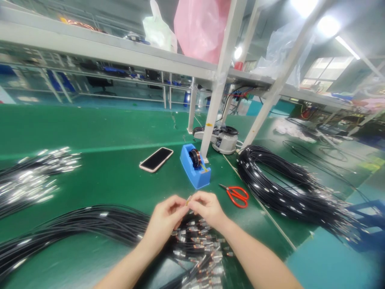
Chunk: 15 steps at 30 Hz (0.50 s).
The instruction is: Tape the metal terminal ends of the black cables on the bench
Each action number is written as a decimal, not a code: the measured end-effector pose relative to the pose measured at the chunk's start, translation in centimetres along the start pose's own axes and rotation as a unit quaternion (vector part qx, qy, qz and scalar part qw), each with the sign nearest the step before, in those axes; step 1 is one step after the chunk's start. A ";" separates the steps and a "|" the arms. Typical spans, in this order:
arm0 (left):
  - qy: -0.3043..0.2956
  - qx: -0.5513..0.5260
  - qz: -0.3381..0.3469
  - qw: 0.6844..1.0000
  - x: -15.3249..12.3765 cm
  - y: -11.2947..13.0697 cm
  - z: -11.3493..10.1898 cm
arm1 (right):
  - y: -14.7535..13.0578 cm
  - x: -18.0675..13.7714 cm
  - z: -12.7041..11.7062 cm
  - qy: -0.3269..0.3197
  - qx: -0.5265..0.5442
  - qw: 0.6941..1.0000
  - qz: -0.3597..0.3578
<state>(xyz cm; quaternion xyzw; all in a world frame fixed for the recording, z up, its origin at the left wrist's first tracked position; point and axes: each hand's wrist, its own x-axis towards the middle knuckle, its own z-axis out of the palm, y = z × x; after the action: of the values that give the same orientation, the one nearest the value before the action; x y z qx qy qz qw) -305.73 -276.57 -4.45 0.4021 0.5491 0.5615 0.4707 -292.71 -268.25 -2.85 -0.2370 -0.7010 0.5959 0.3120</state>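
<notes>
My left hand [167, 216] and my right hand [207, 206] meet fingertip to fingertip over the bench. Both are closed in a pinch on a small connector end [188, 202], which looks metallic with a bit of yellow; the fingers cover most of it. Right below them lies a bundle of black cables [117, 220], its many metal connector ends [201, 241] fanned out under my wrists. Just beyond my fingers stands a blue tape dispenser [192, 170] with a roll of amber tape [195, 157]. Red-handled scissors [237, 196] rest to the right of my right hand.
A phone [156, 159] lies left of the dispenser. Coiled black cables [270, 188] are on the right, more cable ends [45, 172] at far left. White shelf posts [215, 96] rise from the green bench [90, 128], beside a grey round machine [224, 140].
</notes>
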 end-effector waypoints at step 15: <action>0.099 -0.058 0.047 0.992 -1.0 0.7 0.4 | 1.4 0.8 0.0 0.043 0.048 0.994 0.086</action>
<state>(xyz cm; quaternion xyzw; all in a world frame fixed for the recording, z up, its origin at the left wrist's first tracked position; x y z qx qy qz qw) -305.18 -277.46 -3.63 0.3418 0.5403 0.6506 0.4099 -293.30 -267.44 -4.05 -0.3062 -0.6350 0.6425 0.3003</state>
